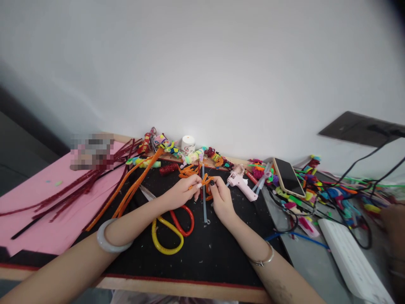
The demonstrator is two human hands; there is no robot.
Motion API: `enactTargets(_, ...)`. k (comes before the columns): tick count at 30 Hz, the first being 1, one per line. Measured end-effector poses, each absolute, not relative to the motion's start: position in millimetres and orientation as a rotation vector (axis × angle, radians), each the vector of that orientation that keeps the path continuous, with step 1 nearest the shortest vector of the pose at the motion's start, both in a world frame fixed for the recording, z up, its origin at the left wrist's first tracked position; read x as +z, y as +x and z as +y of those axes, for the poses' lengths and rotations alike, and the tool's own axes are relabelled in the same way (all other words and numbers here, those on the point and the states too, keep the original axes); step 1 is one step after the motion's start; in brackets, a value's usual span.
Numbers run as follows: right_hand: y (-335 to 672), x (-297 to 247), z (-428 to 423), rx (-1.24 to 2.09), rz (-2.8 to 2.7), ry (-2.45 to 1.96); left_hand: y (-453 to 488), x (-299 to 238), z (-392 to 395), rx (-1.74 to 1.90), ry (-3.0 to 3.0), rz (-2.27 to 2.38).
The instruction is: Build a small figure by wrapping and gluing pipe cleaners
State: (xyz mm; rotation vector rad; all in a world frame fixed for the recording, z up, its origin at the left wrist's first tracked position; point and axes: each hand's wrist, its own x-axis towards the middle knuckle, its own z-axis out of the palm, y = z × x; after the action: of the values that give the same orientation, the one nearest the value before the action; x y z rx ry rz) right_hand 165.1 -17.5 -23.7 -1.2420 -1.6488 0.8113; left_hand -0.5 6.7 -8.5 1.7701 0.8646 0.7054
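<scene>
My left hand [183, 191] and my right hand [223, 203] meet over the black mat [218, 257], fingertips pinched on a short, bent orange pipe cleaner [206, 179]. Fingers hide part of it. Just below them a translucent glue stick [204, 207] lies lengthwise on the mat. Behind my left hand is a small pile of orange pipe cleaner pieces [187, 171]. Scissors [192, 219] with one red and one yellow handle rest partly under my left forearm. To the right of my right hand lies a pale pink glue gun [243, 186].
Long orange pipe cleaners [136, 188] and dark red ones [79, 185] lie at left, partly over a pink sheet [34, 211]. Colourful pieces and a white cup [188, 145] line the wall. At right are a phone [288, 177], cables, a power strip [351, 257] and another person's hand [394, 228].
</scene>
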Motion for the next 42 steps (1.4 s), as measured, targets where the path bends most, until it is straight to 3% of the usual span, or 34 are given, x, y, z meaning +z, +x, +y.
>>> enactTargets(42,165.7,-24.4,-15.8,0.737,-1.714,-1.273,-0.2,-7.7,8.2,0.664,1.887,0.871)
